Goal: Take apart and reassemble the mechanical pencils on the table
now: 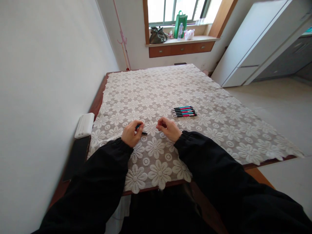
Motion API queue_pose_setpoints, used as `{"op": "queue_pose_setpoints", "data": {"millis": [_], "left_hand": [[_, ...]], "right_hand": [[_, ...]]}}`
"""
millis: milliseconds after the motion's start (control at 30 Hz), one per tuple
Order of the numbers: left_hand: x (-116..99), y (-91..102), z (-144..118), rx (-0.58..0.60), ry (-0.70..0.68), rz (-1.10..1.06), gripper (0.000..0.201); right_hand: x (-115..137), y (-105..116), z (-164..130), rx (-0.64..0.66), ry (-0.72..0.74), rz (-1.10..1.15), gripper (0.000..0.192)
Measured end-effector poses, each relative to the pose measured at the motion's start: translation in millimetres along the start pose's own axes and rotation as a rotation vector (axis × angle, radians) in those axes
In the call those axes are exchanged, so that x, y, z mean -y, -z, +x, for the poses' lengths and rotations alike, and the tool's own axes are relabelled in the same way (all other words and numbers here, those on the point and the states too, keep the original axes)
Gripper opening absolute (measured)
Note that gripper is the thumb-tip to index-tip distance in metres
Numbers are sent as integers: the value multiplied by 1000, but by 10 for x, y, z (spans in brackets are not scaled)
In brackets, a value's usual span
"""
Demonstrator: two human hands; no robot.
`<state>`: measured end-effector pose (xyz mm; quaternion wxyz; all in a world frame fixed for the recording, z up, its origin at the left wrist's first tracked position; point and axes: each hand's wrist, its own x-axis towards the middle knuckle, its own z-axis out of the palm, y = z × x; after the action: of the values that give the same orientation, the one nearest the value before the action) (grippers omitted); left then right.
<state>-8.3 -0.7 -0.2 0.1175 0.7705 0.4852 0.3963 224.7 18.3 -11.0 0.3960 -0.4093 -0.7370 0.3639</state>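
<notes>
My left hand (132,133) is closed around a dark teal pen barrel (137,126). From its fingertips a thin pale rod, which looks like a pen refill (147,123), points toward my right hand. Just below those fingers is a short black pen part (144,133); whether it touches the hand I cannot tell. My right hand (169,128) faces it a short gap away, fingers pinched together, and what they hold, if anything, is too small to make out. Beyond the right hand lies a row of several pens (184,111), side by side, with black, teal and pink bodies.
A floral lace cloth (156,148) covers the table. At the left edge, by the wall, are a white box-like device (84,125) and a black flat object (77,158). A windowsill ahead bears a green bag (179,27). A white fridge-like cabinet (251,42) stands right.
</notes>
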Motion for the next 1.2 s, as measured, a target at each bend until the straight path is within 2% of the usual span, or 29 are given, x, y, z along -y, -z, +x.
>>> {"op": "queue_pose_setpoints", "data": {"millis": [133, 467, 733, 900, 1067, 1200], "left_hand": [[1, -3, 9, 8, 13, 5, 15], [19, -16, 8, 40, 0, 12, 15], [-1, -3, 12, 66, -29, 19, 15], [11, -12, 6, 67, -53, 21, 14], [23, -14, 2, 77, -71, 25, 14], [19, -12, 5, 92, -82, 23, 14]], "right_hand": [[7, 7, 8, -96, 6, 30, 14], [50, 42, 5, -197, 30, 115, 18], [85, 27, 4, -174, 43, 147, 16], [110, 9, -6, -132, 84, 97, 13], [84, -10, -4, -167, 76, 70, 12], [77, -9, -2, -140, 76, 40, 8]]}}
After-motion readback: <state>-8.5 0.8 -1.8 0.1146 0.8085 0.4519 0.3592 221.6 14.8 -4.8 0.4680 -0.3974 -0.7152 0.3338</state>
